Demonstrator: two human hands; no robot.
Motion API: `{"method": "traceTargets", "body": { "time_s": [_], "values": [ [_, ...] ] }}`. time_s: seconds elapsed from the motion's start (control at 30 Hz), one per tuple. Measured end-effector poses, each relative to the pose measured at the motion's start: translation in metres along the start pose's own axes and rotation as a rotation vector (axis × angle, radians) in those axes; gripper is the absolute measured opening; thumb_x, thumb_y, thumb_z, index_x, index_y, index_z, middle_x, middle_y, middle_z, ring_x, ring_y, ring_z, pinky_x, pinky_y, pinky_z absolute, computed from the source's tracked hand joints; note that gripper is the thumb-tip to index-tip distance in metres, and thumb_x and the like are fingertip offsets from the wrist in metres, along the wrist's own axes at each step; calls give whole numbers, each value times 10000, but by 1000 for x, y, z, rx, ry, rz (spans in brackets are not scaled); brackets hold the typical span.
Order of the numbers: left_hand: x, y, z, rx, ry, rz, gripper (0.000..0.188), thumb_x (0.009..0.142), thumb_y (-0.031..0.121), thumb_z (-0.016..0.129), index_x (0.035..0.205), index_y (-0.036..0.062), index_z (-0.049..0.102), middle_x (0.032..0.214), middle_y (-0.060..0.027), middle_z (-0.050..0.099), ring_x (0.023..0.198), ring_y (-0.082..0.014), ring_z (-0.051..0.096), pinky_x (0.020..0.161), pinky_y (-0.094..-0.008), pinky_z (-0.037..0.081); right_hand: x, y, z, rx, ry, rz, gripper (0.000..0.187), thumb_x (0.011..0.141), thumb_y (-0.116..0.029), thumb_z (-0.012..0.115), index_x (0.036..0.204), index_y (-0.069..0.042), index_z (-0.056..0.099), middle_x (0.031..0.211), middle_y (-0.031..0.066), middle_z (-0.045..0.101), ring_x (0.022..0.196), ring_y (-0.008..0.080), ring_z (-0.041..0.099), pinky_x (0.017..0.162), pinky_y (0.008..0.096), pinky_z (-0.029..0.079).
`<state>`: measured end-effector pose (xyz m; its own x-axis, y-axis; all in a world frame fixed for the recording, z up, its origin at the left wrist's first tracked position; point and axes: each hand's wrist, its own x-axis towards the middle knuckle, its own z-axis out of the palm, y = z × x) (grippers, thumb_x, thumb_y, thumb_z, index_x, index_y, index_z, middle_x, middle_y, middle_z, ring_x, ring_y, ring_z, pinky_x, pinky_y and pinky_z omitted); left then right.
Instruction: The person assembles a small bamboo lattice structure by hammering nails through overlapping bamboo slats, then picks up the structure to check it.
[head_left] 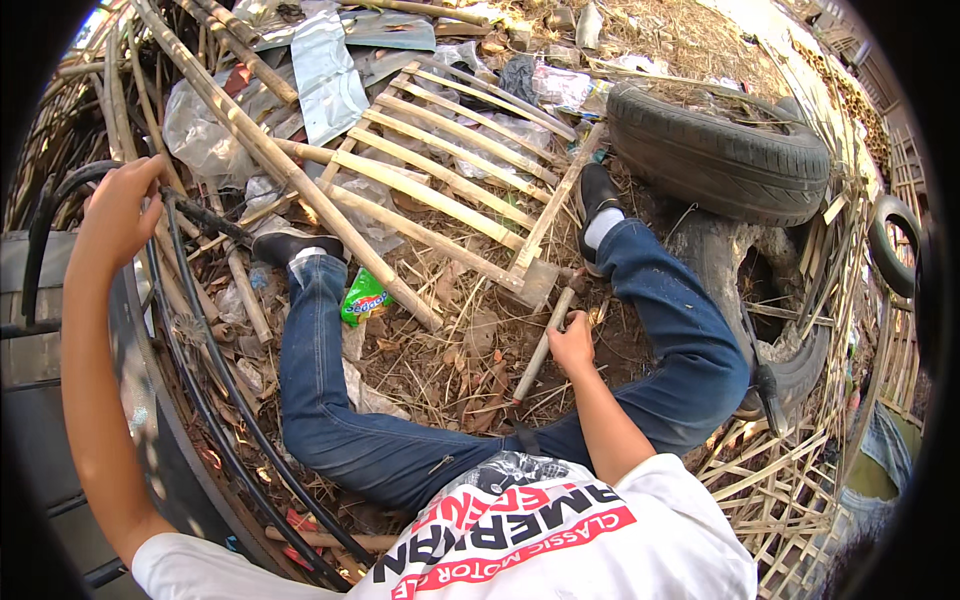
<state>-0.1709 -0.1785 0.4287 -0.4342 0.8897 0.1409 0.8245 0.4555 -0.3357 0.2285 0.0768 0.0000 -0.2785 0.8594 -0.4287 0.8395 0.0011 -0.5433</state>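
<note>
My left hand (125,205) is raised at the far left, its fingers curled over the bent top of a black tube frame (88,176). Between my legs, my right hand (572,345) is closed at the pale wooden handle of a hammer (544,350). The hammer slants low over the ground, and its dark head is partly hard to make out. Just beyond it lies a slatted bamboo panel (455,180), its near corner resting on a small wooden block (537,284). My shoes are on either side of the panel.
A worn tyre (715,155) lies at the right beside a hollow stump (705,260). Long bamboo poles (290,170) cross the left side over plastic sheets and litter. A green wrapper (364,298) is near my left shin. Split bamboo strips (780,500) pile up at the lower right.
</note>
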Motion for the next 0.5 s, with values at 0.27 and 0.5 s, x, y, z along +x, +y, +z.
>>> {"method": "traceTargets", "body": {
  "time_s": [0.27, 0.5],
  "values": [
    [-57, 18, 42, -62, -112, 88, 244, 700, 2, 624, 925, 20, 531, 940, -151, 519, 967, -351, 511, 834, -423, 407, 66, -47, -55, 16, -316, -449, 397, 751, -256, 679, 1039, 12, 628, 889, 185, 660, 801, 278, 660, 704, 389, 522],
    [-65, 44, 74, -244, -255, 39, 273, 690, 20, 655, 937, 30, 540, 958, -148, 513, 973, -362, 496, 850, -421, 411, 126, -58, -51, 136, -539, -223, 289, 839, -190, 634, 1026, 28, 606, 745, 58, 608, 563, 128, 558, 468, 275, 476]
  ]
}}
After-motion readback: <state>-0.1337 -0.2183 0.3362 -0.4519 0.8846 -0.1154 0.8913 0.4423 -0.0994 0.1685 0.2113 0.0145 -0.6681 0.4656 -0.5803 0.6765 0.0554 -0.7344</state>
